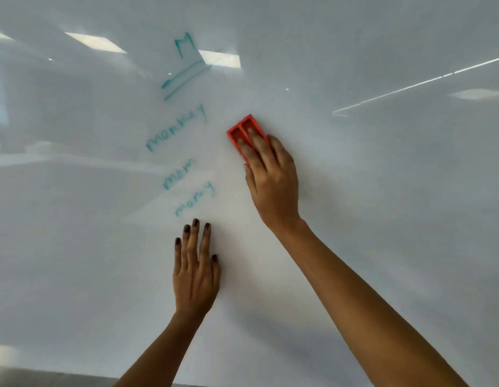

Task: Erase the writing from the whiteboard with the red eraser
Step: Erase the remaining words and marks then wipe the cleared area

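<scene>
A glossy whiteboard (382, 191) fills the view. Teal writing runs down its middle: a large "M" (184, 44) over smeared lines (184, 78), then "monkey" (177, 128), "mom" (180, 174) and "mony" (195, 201). The red eraser (240, 129) lies flat on the board to the right of "monkey". My right hand (270, 180) presses on it, two fingers resting in its two recesses. My left hand (196, 269) lies flat on the board just below "mony", fingers spread, holding nothing.
Ceiling lights reflect in the board's upper part (96, 41). The board's lower edge (61, 372) shows at the bottom left.
</scene>
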`<state>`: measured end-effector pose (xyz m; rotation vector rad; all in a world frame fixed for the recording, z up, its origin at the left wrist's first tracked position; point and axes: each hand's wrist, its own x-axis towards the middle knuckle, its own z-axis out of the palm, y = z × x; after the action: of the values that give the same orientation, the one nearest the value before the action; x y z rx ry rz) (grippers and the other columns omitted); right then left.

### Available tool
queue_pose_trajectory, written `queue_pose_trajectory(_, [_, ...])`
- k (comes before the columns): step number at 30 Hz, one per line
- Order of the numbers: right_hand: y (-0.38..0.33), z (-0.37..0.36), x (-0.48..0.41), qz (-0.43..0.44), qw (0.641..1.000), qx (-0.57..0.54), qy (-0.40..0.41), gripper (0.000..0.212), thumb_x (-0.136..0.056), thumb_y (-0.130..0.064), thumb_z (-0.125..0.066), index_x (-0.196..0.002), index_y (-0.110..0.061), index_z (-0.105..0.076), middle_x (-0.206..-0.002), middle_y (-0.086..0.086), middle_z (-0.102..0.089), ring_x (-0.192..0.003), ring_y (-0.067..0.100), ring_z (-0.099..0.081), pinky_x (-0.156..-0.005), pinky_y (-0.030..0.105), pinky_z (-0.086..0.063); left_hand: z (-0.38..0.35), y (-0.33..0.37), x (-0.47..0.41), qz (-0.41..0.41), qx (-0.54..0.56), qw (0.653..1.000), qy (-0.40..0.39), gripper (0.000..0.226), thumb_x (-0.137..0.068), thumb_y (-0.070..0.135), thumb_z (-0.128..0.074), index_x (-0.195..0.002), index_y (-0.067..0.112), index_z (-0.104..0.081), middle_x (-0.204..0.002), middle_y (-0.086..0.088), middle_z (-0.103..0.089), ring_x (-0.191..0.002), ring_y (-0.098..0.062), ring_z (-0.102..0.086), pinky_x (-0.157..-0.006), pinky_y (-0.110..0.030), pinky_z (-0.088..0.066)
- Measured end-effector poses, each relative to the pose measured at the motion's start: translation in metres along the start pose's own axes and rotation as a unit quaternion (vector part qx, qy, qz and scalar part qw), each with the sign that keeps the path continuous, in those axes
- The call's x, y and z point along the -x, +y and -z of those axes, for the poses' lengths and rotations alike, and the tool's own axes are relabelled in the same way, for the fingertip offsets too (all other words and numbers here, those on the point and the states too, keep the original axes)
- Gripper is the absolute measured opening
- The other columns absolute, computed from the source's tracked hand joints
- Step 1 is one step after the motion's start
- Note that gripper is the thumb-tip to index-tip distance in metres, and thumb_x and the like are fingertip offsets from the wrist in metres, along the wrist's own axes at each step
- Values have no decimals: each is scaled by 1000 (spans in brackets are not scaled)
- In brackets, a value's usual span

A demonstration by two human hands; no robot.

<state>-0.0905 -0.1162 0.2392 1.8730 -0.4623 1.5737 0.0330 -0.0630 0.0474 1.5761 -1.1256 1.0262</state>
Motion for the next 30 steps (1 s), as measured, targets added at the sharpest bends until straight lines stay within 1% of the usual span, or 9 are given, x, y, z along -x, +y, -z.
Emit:
queue_pose_trajectory(2, [0, -1, 14, -52, 998, -5, 18, 38, -95, -12, -62, -132, -15, -59, -140, 6, -57, -123, 32, -56, -101, 40, -49, 2, -12, 0, 52, 11, 999, 12, 60, -94, 14, -40, -152, 4, -27, -161, -16, -19, -152, -25, -9, -124, -44, -10])
queue_pose_trajectory(6, [-12, -6, 21, -268, 960, -42, 74, 37, -96, -11, -58, -132, -12, -58, -142, 9, -54, -127, 33, -51, -105, 43, -42, 9, -42, -5, 127, 11, 991, 32, 65, -94, 13, -42, -154, 7, -18, -163, -14, -11, -152, -30, -8, -124, -44, -10])
queue_pose_trajectory(8, [-28, -11, 34, -234, 969, -38, 64, 36, -96, -12, -59, -132, -13, -59, -142, 8, -54, -126, 33, -52, -105, 43, -43, 12, -57, -7, 134, -3, 990, 31, 64, -94, 14, -40, -154, 5, -18, -162, -16, -12, -151, -33, -10, -123, -48, -13])
queue_pose_trajectory(11, [-55, -21, 62, -80, 996, -41, 9, 43, -92, -10, -68, -133, -19, -60, -141, 2, -56, -122, 30, -57, -101, 40, -49, 14, -72, -11, 165, -7, 986, 32, 64, -96, 17, -37, -155, 4, -15, -163, -16, -11, -152, -32, -9, -122, -51, -15])
queue_pose_trajectory(15, [-55, -24, 73, 74, 995, -65, -35, 45, -87, -7, -72, -129, -21, -63, -138, -1, -59, -120, 27, -61, -97, 37, -53, 12, -79, -24, 169, 6, 985, 28, 65, -98, 24, -33, -156, 7, -8, -164, -11, -6, -152, -26, -5, -124, -44, -9])
queue_pose_trajectory(17, [-45, -22, 66, 49, 997, -50, -16, 44, -90, -8, -69, -131, -23, -61, -140, 0, -57, -121, 26, -59, -100, 35, -51, 12, -83, -31, 164, 2, 986, 26, 65, -99, 26, -31, -156, 6, -8, -164, -10, -6, -153, -24, -4, -124, -40, -7])
queue_pose_trajectory(22, [-36, -19, 43, -207, 974, -61, 67, 38, -93, -8, -65, -130, -14, -62, -142, 8, -54, -127, 32, -50, -107, 41, -40, 7, -93, -33, 149, 9, 989, 19, 67, -100, 33, -26, -156, 13, 4, -165, -6, 0, -153, -18, 2, -124, -36, -2])
queue_pose_trajectory(25, [-58, -25, 50, -138, 987, -73, 34, 40, -93, -10, -66, -131, -18, -61, -142, 5, -55, -125, 31, -53, -105, 39, -43, 1, -95, -33, 147, 21, 988, 34, 66, -101, 34, -24, -156, 12, 4, -164, -5, 1, -153, -21, 1, -124, -36, -2])
queue_pose_trajectory(30, [-98, -38, 84, 92, 989, -82, -80, 39, -93, -10, -62, -130, -23, -62, -139, -2, -58, -124, 25, -57, -98, 37, -52, -2, -99, -32, 136, 28, 989, 49, 64, -101, 34, -22, -156, 6, -4, -164, -8, -4, -153, -25, -4, -124, -37, -4])
